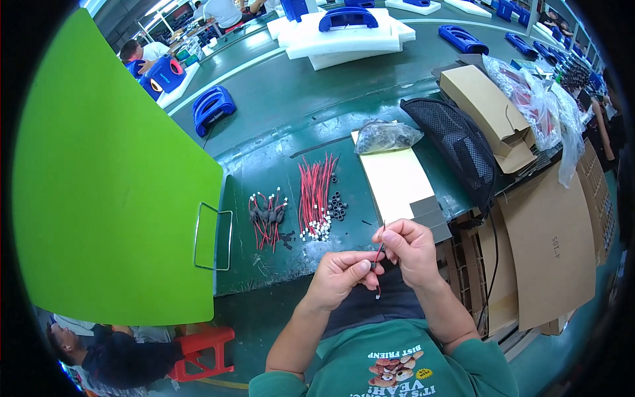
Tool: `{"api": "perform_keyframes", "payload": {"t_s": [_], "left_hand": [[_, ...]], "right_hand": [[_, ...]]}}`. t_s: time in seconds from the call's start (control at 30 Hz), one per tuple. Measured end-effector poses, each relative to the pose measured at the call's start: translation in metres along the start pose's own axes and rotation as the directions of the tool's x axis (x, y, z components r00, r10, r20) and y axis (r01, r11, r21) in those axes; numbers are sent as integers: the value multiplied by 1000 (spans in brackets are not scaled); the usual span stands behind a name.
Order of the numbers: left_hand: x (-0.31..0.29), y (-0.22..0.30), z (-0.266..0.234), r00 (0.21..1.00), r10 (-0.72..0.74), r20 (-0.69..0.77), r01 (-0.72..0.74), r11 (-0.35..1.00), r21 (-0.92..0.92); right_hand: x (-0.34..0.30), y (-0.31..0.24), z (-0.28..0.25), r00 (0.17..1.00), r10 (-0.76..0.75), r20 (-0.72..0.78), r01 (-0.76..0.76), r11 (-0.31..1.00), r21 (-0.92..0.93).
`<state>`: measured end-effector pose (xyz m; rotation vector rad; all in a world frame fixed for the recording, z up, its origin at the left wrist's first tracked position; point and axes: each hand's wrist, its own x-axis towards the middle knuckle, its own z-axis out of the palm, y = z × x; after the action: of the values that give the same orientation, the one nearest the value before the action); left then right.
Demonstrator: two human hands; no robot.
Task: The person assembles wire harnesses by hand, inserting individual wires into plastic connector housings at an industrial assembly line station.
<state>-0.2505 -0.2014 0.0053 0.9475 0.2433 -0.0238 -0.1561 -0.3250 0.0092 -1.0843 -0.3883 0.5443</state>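
Observation:
Over the table's front edge I hold a thin red-and-black wire lead [379, 255] upright between both hands. My left hand [340, 276] pinches its lower part, where a small dark piece shows at the fingertips. Below them hangs the lead's white connector [378, 296]. My right hand [410, 251] grips the upper end between thumb and forefinger. On the table lies a bundle of red wire leads [316, 188] with white connectors, beside a cluster of small black rings [338, 206]. Farther left, leads with dark grey lumps [266, 217] lie in a pile.
A green panel [119, 172] with a wire handle [213, 237] stands left. A pale board [395, 175] bears a plastic bag [387, 137]; a black mesh bag [456, 142] and cardboard box [486, 112] lie right. Blue housings [213, 108] rest beyond. People sit farther off.

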Motion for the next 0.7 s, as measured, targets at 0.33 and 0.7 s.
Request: {"api": "perform_keyframes", "payload": {"t_s": [0.33,0.7], "left_hand": [[-2,-12,-10,995,4,98,16,980,-199],[-4,-16,-3,995,70,-64,-94,802,-589]], "right_hand": [[1,-4,-9,996,72,50,-86,918,388],[-12,-35,-1,940,-187,286,310,819,-483]]}}
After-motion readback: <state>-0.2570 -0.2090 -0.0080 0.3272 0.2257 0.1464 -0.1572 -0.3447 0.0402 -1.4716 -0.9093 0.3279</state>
